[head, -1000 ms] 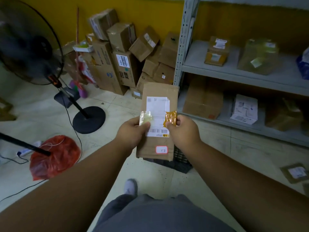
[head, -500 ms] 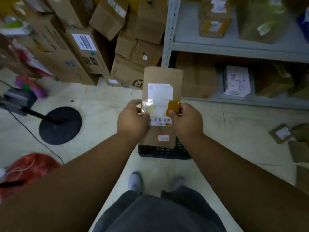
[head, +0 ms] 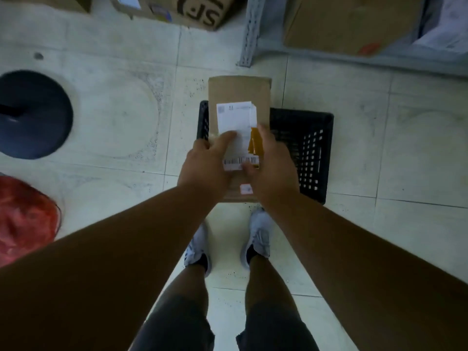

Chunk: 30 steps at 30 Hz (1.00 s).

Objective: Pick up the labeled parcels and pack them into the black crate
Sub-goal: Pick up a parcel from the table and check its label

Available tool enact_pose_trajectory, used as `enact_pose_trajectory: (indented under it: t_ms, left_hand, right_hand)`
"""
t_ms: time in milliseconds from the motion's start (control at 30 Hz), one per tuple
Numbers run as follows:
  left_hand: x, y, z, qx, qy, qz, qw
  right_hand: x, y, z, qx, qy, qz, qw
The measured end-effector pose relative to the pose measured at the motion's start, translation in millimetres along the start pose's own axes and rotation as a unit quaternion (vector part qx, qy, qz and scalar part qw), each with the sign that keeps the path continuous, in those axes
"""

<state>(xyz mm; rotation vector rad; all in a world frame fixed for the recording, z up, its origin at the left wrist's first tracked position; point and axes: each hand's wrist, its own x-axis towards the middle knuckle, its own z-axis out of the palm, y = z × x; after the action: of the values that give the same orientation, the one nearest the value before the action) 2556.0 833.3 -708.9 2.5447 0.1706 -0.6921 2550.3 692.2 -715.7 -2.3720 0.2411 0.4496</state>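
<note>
Viewing, head camera: looking steeply down past both forearms to tiled floor [head: 379, 153].
Parcel: flat brown cardboard parcel [head: 239, 93] held lengthwise, far end pointing away, suspended over left part of black crate [head: 314, 153]; not yet released.
Label: white shipping label [head: 234, 117] on upper face, barcode strip near hands; small pink-edged sticker [head: 245, 189] at near end. Label kept face-up, judged for checking before packing.
Left hand: left hand [head: 207, 163] closed on parcel's left edge, thumb laid across label, fingers hidden beneath.
Right hand: right hand [head: 274, 165] closed on right edge beside amber tape patch [head: 255, 144], thumb on barcode. Two-sided hold judged to keep long parcel level.
Crate: standing on floor just ahead of grey shoes [head: 258, 236]; perforated right wall visible; interior largely hidden by parcel, contents cannot be told.
Surroundings: round black stand base [head: 35, 115] at left edge of view, red bag [head: 25, 219] below it, shelf upright [head: 249, 31] and cartons at far edge.
Stage: lowering judged next; parcel looks longer than crate's depth, so tilting may be needed.
</note>
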Motion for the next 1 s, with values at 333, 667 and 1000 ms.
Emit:
enact_pose_trajectory:
  t_ms: [333, 667, 1000]
  left_hand:
    - [128.1, -96.1, 160.6, 0.048, -0.08, -0.034, 0.995]
    - [182.3, -139.2, 231.4, 0.059, -0.129, -0.087, 0.986]
    - [177.1, -100.0, 211.5, 0.288, -0.177, -0.069, 0.939]
  right_hand:
    - [98.1, 133.5, 157.3, -0.028, -0.066, 0.015, 0.997]
    - [145.4, 186.7, 232.8, -0.049, -0.123, 0.031, 0.991]
    - [149.3, 172.3, 209.9, -0.19, -0.213, 0.007, 0.958]
